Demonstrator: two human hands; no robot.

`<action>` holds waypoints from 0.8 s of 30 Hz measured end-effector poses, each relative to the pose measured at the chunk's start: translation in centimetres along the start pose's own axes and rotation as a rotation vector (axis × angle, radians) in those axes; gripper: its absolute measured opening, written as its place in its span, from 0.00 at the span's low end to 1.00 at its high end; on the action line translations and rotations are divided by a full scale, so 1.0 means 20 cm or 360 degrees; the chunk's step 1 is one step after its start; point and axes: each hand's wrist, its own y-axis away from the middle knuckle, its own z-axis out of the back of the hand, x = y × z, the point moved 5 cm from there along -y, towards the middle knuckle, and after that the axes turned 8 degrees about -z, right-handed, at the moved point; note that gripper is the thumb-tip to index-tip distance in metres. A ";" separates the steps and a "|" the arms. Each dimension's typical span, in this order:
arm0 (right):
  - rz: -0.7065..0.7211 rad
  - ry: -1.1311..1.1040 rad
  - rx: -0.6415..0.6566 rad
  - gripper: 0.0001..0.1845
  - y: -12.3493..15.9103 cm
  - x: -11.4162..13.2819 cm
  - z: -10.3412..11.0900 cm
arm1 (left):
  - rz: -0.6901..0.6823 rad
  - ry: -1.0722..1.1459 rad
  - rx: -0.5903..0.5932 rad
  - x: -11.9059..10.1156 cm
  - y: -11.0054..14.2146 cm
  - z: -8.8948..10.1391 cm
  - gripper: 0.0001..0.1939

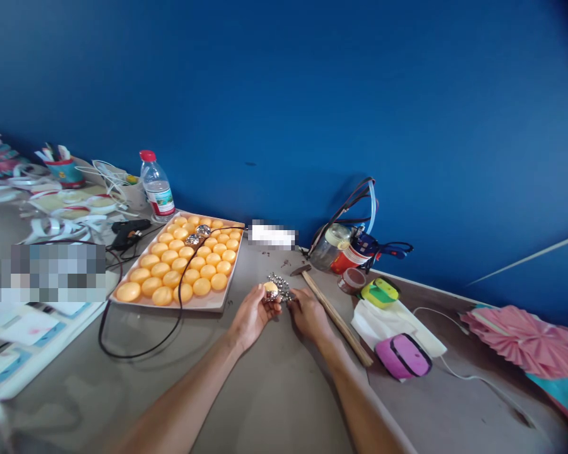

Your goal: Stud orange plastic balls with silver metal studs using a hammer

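My left hand (255, 314) is closed round an orange ball (270, 287), its lower side covered with shiny silver studs. Just beyond the fingers lies a loose heap of small silver studs (280, 282) on the table. My right hand (309, 313) reaches to the near right edge of that heap, fingers bent together; what is between the fingertips is too small to make out. To the left, a shallow tray (170, 306) holds rows of plain orange balls (201, 287) and two silver-covered balls (202, 231).
A hammer (336, 318) lies right of my right hand. A black cable (180, 315) loops across the tray from a glue gun (125, 234). A water bottle (158, 189), a glass jar (330, 249), a purple case (402, 355) and a pink paper fan (525, 334) stand around.
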 end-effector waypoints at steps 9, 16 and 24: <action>-0.0046 0.0003 -0.0078 0.11 -0.01 0.00 -0.02 | 0.0013 -0.0020 0.0003 0.00 0.01 -0.01 0.14; -0.0184 -0.0436 -0.0347 0.09 -0.02 -0.04 0.05 | 0.0029 -0.0052 -0.0057 0.00 0.01 0.00 0.14; -0.0204 -0.0570 -0.0249 0.07 -0.01 0.00 0.04 | 0.0037 -0.0049 -0.0020 0.02 0.00 0.01 0.14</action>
